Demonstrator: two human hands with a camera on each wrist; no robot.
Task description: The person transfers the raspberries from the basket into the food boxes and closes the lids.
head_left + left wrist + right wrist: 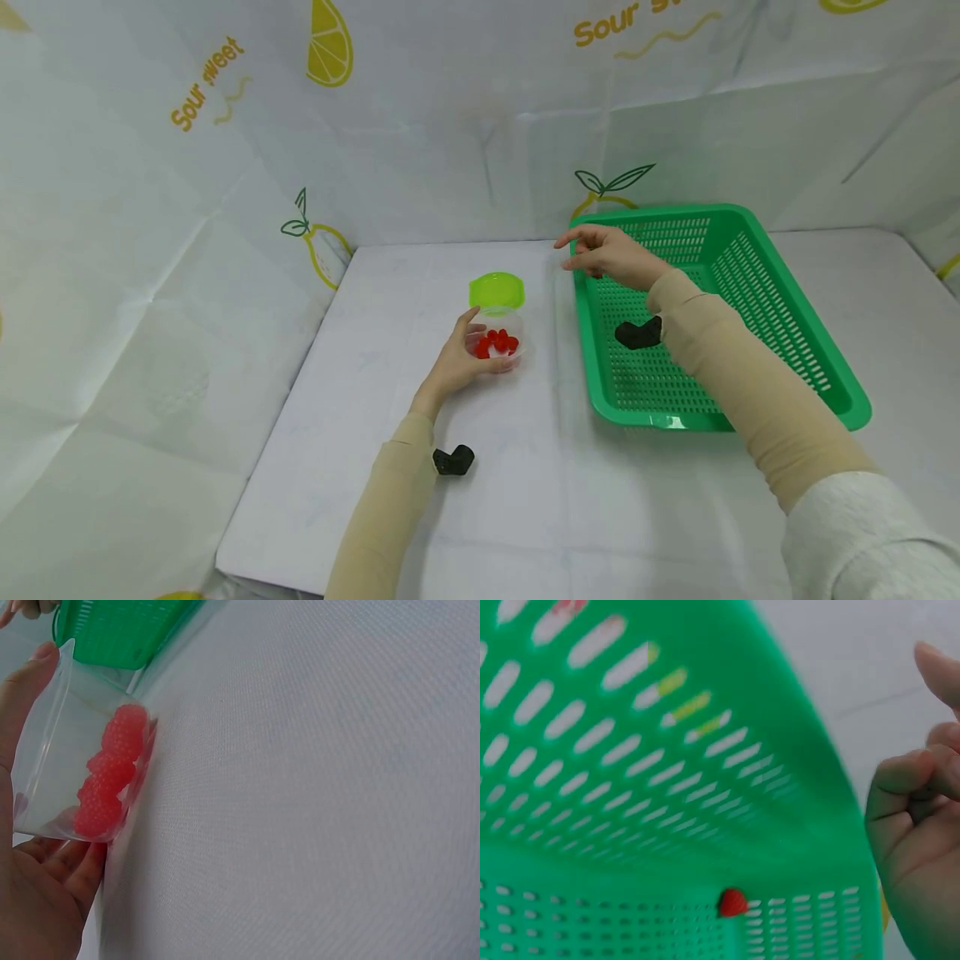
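My left hand (461, 354) grips a clear plastic cup (56, 739), thumb on one side and fingers round the other. Several red raspberries (112, 769) lie at the bottom of the cup, which stands on the white table. Just behind it lies a lime-green lid (497, 288). Over the left rim of the green basket (813, 321), my right hand (618, 257) hangs with thumb and index finger apart and nothing visible between them. One red raspberry (733, 902) sits in a corner of the basket, seen only in the right wrist view.
The green basket takes up the right part of the white table (495, 517). White fabric with lemon prints (450, 125) hangs behind the table and along its left side.
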